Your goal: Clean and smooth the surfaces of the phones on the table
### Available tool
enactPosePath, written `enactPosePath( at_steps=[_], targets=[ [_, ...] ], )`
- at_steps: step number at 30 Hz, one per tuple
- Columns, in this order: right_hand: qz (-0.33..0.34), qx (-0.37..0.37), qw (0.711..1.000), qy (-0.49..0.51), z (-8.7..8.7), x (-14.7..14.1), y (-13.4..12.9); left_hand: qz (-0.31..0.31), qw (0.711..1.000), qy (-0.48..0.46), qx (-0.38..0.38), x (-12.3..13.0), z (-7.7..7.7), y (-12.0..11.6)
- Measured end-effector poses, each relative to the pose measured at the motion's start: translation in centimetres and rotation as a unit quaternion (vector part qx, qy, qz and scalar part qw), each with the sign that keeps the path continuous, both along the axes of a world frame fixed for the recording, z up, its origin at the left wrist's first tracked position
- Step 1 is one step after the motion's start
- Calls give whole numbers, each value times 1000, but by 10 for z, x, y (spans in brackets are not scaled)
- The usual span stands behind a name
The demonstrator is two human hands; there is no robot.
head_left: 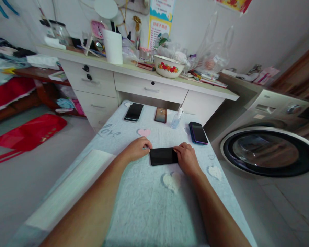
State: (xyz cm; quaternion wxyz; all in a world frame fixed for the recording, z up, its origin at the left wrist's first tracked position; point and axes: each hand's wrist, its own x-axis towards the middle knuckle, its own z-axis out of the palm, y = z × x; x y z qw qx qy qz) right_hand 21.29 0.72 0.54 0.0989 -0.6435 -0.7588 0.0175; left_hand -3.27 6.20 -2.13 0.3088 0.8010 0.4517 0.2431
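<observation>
Nearest, two bare forearms reach out over a table (149, 206) covered by a pale blue cloth printed with hearts. A white strip (74, 185) lies along the cloth's left edge.

Mid-table, a black phone (163, 156) lies flat, screen dark, its long side across the view. The left hand (137, 148) is curled at its left end, fingertips touching that edge. The right hand (186, 158) is curled over the right end, fingers resting on it. Both hands press or pinch the phone's ends; neither lifts it.

Just beyond the right hand lies a purple phone (198, 133), apart from the black one. Further on, a small clear bottle (176, 119) stands near a brown phone (160, 115), with another dark phone (134, 112) to its left. The word "love" (109, 131) is printed on the cloth near the left edge; a pink heart (144, 132) sits beside it.

Behind the table stands a white desk (149, 90) with drawers, crowded with a flowered bowl (169, 66), a white cup (113, 46), a pink clock (98, 29) and plastic bags (213, 48). Posters (158, 24) on the wall carry writing too small to read.

To the right, a washer (270, 151) shows its round door; any brand on it is not legible. On the floor at left lies a red bag (31, 132).
</observation>
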Motion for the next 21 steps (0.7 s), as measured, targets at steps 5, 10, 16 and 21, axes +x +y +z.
enactPosePath(
  at_steps=[5,10,16,21],
  targets=[
    [-16,15,1000,-5,-5,-2,0,4,1000,5,4,2,2,-2],
    [3,20,1000,-3,-5,-12,0,6,1000,10,22,4,3,-3],
    [52,8,999,1,-4,-25,0,9,1000,12,27,5,3,-3],
    [104,0,995,1,-2,-36,-1,9,999,20,36,6,2,-3]
  ],
)
